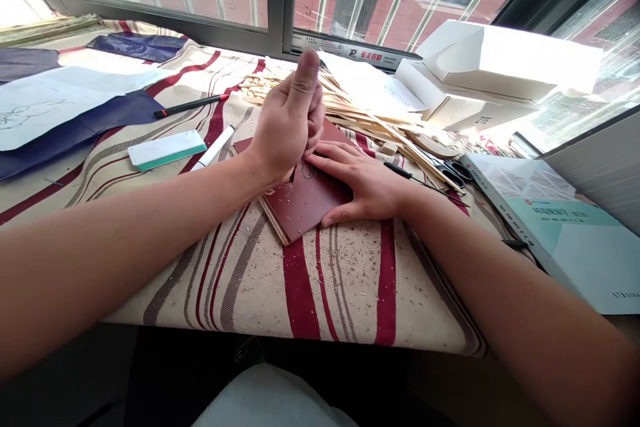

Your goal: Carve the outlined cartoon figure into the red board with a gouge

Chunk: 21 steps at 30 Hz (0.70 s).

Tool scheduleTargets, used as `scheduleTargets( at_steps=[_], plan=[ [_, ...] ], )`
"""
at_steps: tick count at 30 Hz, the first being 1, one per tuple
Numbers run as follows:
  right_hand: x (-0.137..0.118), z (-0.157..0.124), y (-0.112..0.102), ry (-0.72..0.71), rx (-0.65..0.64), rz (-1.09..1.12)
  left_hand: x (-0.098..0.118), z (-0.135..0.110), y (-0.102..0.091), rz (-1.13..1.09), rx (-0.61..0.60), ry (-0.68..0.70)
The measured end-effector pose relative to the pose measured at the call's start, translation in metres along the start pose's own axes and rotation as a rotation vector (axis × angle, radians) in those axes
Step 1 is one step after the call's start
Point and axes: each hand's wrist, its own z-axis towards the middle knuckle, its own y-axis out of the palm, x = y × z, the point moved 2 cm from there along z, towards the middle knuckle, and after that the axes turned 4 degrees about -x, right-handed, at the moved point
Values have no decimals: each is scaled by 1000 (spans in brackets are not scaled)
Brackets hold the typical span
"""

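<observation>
A dark red board (305, 203) lies on the striped cloth (350, 280) near the table's front edge, with a small drawn outline on it. My right hand (363, 180) lies flat on the board, fingers spread, pressing it down. My left hand (290, 120) is raised over the board's far corner, fingers curled into a fist with the thumb up. What it grips is hidden inside the fingers.
Thin wooden strips (380, 123) are piled behind the board. Scissors (453, 173) and a blue-green book (560, 227) lie to the right, white boxes (490, 73) at the back right. At left are a white pen (215, 147), a black pencil (187, 105), a white block (166, 149) and dark carbon paper (75, 130).
</observation>
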Motion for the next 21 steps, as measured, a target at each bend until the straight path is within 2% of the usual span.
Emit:
scheduleTargets(
  at_steps=[2, 4, 8, 10, 15, 21],
  plan=[
    [0, 0, 1, 1, 1, -5, 3, 2, -2, -21, -122, -157],
    [0, 1, 1, 8, 8, -11, 7, 2, -1, -57, -196, -276],
    [-2, 4, 2, 20, 11, -19, 13, -3, 5, -96, -275, -394],
    [-3, 4, 2, 27, 1, -24, 17, -4, 5, -90, -289, -394],
    [-5, 4, 0, 52, -8, -19, 18, -1, -4, -87, -213, -302],
    [-6, 4, -2, 43, -7, -5, 18, -3, 1, -22, -274, -275]
  ],
)
